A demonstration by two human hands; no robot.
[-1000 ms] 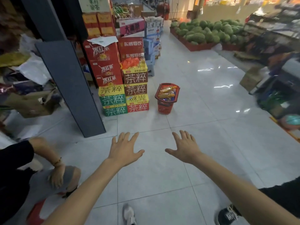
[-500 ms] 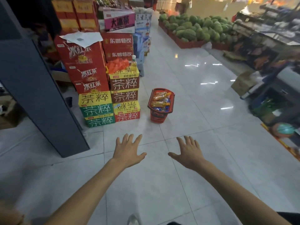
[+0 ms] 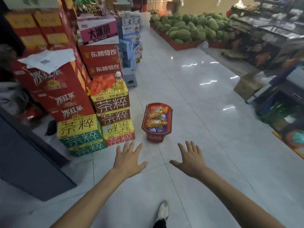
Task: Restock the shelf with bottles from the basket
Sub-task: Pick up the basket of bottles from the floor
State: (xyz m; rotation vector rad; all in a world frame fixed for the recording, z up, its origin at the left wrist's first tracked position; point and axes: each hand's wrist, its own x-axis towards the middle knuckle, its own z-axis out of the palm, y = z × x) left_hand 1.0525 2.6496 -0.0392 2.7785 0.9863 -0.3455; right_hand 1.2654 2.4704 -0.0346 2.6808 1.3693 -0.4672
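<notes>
Head view, left grip (image 3: 129, 162), right grip (image 3: 191, 162) splayed empty, cartons (image 3: 113, 116) beside basket (image 3: 154, 137)

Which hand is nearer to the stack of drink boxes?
Left. The left hand hovers open just in front of the lowest boxes; the right hand is farther right, past the basket's right edge.

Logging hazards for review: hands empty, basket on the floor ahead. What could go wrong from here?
The basket is heaped to its rim; a tilted lift could spill bottles. It stands beside the stacked cartons, so a swing might knock the loose bottle on top. The glossy floor may be slippery.
</notes>
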